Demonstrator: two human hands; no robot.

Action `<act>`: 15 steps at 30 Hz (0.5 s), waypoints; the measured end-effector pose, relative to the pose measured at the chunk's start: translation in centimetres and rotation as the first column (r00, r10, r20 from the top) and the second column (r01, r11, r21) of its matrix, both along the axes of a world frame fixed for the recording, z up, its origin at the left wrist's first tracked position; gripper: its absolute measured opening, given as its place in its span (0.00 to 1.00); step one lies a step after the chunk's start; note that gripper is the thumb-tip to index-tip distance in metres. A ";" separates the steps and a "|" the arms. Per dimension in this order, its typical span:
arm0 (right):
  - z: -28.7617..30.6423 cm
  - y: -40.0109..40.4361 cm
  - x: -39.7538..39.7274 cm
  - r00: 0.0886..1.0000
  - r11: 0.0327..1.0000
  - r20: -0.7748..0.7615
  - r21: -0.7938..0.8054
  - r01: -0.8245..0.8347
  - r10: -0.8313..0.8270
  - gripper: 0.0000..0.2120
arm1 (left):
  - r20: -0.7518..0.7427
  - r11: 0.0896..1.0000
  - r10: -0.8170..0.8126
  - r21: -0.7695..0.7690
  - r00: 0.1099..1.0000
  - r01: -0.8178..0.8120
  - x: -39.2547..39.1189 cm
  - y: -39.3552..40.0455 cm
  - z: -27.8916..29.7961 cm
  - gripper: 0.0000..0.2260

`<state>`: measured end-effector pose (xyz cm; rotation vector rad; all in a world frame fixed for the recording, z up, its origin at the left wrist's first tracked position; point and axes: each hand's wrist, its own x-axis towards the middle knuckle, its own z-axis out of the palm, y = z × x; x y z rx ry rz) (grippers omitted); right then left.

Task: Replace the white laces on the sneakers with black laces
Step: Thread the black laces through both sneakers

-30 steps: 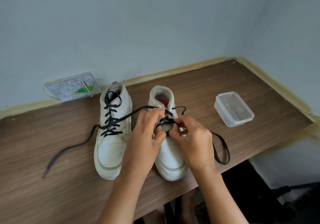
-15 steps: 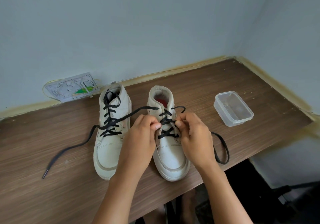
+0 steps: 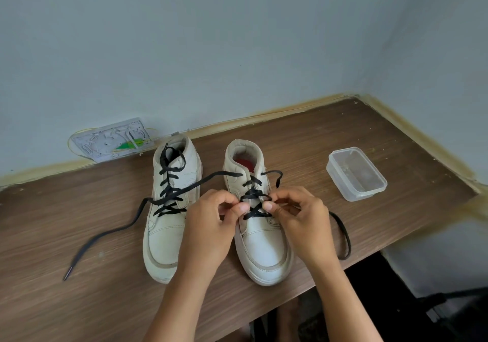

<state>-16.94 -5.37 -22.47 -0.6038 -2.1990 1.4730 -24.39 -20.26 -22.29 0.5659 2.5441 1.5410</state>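
Two white high-top sneakers stand side by side on the wooden table [image 3: 343, 135], toes toward me. The left sneaker [image 3: 166, 236] is laced with a black lace up to its collar. The right sneaker [image 3: 264, 246] carries a black lace [image 3: 254, 197] partway up. My left hand [image 3: 211, 225] and my right hand [image 3: 301, 217] sit over its lower eyelets, each pinching the lace crossings with thumb and fingers. One long free end [image 3: 111, 233] trails left across the other shoe onto the table. The other end [image 3: 343, 233] loops off to the right.
A clear plastic container [image 3: 356, 174] sits open at the right. A flat transparent plastic piece [image 3: 111, 141] with something green leans on the wall at the back left. The table's front edge runs just below the sneaker toes, with dark floor beyond.
Both hands slid down and apart from the middle of the right sneaker's lacing, uncovering the crossings; they now pinch the lace at the lower eyelets.
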 end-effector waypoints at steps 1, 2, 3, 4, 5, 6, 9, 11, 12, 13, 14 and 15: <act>-0.1 -0.2 -0.1 0.999 1.000 0.005 0.004 0.031 -0.031 0.06 | -0.045 0.999 -0.004 -0.033 0.999 0.002 0.1 0.1 -0.1 0.04; -0.2 -0.3 -0.2 0.998 0.998 0.016 0.030 0.060 -0.060 0.08 | -0.088 0.999 -0.008 -0.051 0.996 0.003 0.3 0.2 -0.1 0.05; -0.3 -0.4 -0.2 0.996 0.994 0.025 0.069 0.085 -0.087 0.09 | -0.114 0.999 -0.003 -0.049 0.993 -0.002 0.5 0.3 -0.1 0.06; -0.4 -0.5 -0.2 0.993 0.988 0.022 0.108 0.109 -0.112 0.09 | -0.121 1.000 0.011 -0.025 0.993 -0.014 0.6 0.3 -0.1 0.07; -0.5 -0.7 -0.3 0.991 0.982 0.006 0.136 0.131 -0.133 0.09 | -0.114 0.999 0.034 0.003 0.993 -0.034 0.7 0.3 0.0 0.07; -0.5 -0.9 -0.3 0.989 0.977 -0.011 0.156 0.147 -0.147 0.08 | -0.101 0.998 0.056 0.029 0.993 -0.054 0.8 0.4 0.1 0.08; -0.5 -0.8 -0.3 0.990 0.984 -0.037 0.110 0.142 -0.138 0.06 | -0.054 0.995 0.063 0.078 0.997 -0.058 0.8 0.4 0.6 0.05; -0.4 -0.2 -0.1 0.997 0.997 -0.014 -0.008 0.074 -0.074 0.05 | 0.045 0.995 0.042 0.087 0.998 -0.046 0.7 0.2 0.9 0.02; -0.4 0.1 0.0 0.999 0.998 -0.007 -0.044 0.042 -0.042 0.06 | 0.092 0.995 0.042 0.081 0.995 -0.050 0.6 0.0 1.0 0.03; -0.5 0.2 0.0 1.000 0.998 -0.006 -0.055 0.022 -0.022 0.08 | 0.117 0.996 0.048 0.074 0.992 -0.057 0.5 -0.1 1.0 0.04; -0.6 0.3 0.0 1.000 0.998 -0.010 -0.061 0.018 -0.019 0.08 | 0.115 0.996 0.058 0.064 0.992 -0.065 0.4 0.0 0.9 0.05; -0.5 0.1 -0.1 0.999 0.996 -0.021 -0.082 0.022 -0.024 0.07 | 0.102 0.996 0.068 0.054 0.992 -0.074 0.4 0.1 0.9 0.05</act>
